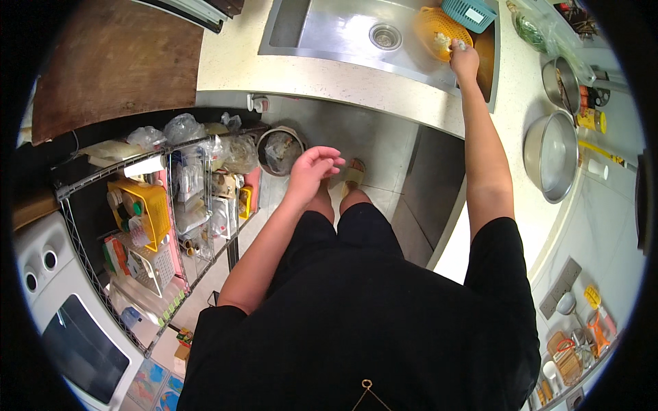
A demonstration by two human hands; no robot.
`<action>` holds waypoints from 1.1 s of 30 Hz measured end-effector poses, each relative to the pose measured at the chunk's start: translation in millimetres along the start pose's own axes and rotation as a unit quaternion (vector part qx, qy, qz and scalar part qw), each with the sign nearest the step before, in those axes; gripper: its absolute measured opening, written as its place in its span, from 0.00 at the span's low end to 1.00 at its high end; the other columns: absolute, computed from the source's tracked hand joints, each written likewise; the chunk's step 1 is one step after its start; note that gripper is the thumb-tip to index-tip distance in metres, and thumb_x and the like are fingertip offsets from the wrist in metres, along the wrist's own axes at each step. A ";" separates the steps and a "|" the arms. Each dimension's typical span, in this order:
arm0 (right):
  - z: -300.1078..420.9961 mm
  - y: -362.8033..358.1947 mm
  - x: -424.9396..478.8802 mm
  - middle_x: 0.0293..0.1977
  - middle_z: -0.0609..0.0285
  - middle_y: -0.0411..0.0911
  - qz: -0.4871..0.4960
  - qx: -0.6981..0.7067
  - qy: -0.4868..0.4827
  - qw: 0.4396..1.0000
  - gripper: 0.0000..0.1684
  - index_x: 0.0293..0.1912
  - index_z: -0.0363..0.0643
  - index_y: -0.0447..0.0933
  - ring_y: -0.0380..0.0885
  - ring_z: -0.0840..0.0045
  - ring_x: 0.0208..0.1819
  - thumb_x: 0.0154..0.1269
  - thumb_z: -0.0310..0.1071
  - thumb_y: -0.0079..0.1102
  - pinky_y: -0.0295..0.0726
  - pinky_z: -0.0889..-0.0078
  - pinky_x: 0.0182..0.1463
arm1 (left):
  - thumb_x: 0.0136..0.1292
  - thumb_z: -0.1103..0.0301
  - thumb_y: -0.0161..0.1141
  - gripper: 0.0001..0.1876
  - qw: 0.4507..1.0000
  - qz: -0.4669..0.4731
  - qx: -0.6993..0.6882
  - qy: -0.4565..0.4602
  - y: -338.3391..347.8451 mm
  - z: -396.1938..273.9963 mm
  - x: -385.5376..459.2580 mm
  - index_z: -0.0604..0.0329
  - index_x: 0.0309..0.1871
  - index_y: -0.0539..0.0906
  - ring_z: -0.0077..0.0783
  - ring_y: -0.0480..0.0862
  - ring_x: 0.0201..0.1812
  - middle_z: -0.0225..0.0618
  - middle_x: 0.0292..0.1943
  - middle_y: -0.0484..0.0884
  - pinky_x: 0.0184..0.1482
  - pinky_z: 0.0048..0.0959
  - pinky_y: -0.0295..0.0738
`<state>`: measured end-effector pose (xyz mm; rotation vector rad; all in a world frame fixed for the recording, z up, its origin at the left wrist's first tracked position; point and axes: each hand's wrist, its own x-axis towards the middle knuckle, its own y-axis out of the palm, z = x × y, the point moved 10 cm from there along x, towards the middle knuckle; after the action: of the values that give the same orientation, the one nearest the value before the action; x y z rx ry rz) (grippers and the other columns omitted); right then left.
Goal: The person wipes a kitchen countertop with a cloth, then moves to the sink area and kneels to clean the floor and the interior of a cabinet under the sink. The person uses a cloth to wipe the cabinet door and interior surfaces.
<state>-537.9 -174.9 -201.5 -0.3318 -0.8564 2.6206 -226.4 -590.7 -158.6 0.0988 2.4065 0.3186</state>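
Note:
My right hand (pixel 464 59) reaches into the right end of the steel sink (pixel 339 25), at the near rim of a yellow plastic colander (pixel 429 25). A whitish food piece (pixel 441 42) lies in the colander beside my fingers. Something pale shows at my fingertips; whether I grip it or the rim is not clear. A blue-green plastic basket (pixel 469 15) stands just beyond the colander. My left hand (pixel 317 169) hangs in the air before my body, fingers loosely curled and apart, holding nothing.
A large steel bowl (pixel 551 156), a smaller metal bowl (pixel 560 85) and bagged green vegetables (pixel 532 33) stand on the right counter. Below left are a lined waste bin (pixel 280 151) and a wire shelf rack (pixel 190 287) with baskets and bags. A brown board (pixel 123 56) lies at upper left.

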 end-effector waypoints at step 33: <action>-36.7 38.1 -25.7 0.47 0.45 0.83 0.174 -0.329 -0.013 0.928 0.31 0.59 0.46 0.79 0.81 0.54 0.53 0.68 0.57 0.53 0.78 0.55 0.56 | 0.73 0.70 0.52 0.12 0.988 -0.080 -0.135 -0.014 -1.3 50.7 -0.6 0.61 0.56 0.79 0.22 0.82 0.42 0.37 0.49 0.86 0.51 0.25 0.78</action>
<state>-512.7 -194.9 -250.7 -0.6715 -1.8280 2.5556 -192.6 -581.9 -195.4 -0.2095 2.3029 0.5597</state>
